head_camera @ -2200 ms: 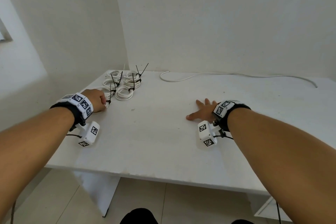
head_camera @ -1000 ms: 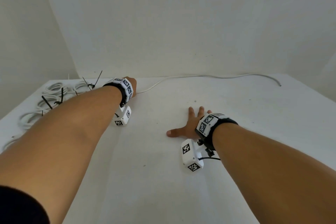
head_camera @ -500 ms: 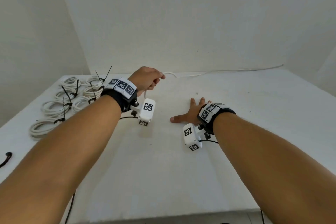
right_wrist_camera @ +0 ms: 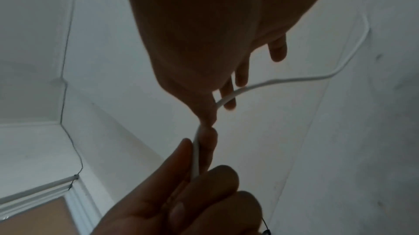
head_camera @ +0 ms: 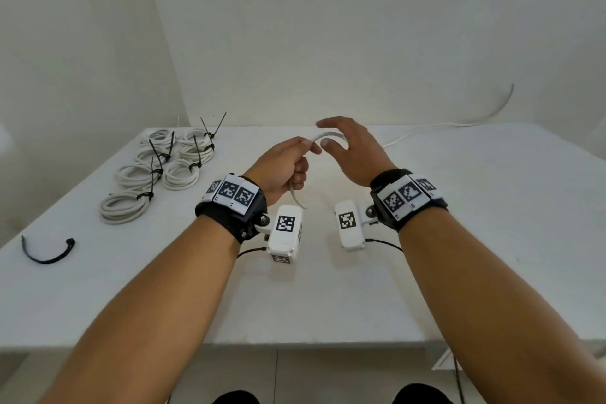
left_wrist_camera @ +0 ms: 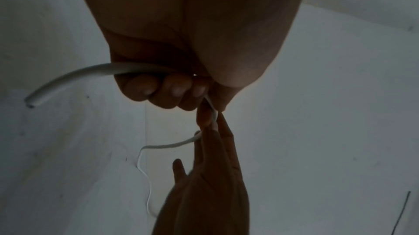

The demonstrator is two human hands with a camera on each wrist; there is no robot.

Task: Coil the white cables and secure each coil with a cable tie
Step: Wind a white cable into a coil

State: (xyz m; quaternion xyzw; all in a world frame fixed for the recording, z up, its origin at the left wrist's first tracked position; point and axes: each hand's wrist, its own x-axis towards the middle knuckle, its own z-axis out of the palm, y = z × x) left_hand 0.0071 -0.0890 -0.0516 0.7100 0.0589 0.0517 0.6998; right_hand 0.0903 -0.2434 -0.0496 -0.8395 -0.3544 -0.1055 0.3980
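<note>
A long white cable [head_camera: 331, 134] arcs between my two hands above the middle of the white table [head_camera: 328, 298]. My left hand [head_camera: 295, 157] grips it in a fist, and the short free end [head_camera: 296, 198] pokes out below. In the left wrist view the fingers [left_wrist_camera: 172, 91] curl round the cable [left_wrist_camera: 79, 73]. My right hand [head_camera: 341, 141] is raised beside it with straight fingers. The cable [right_wrist_camera: 283, 80] passes between its thumb [right_wrist_camera: 205, 113] and index finger. The rest of the cable trails to the back right and up the wall [head_camera: 505, 102].
Several white coils [head_camera: 164, 167], each bound with a black cable tie, lie in a cluster at the back left. One loose black cable tie [head_camera: 46, 252] lies curved near the left edge. The table's front edge [head_camera: 295, 343] is close to me.
My left hand has brought the cable end from the back of the table toward the middle. My right hand has lifted off the table and come up to the cable.
</note>
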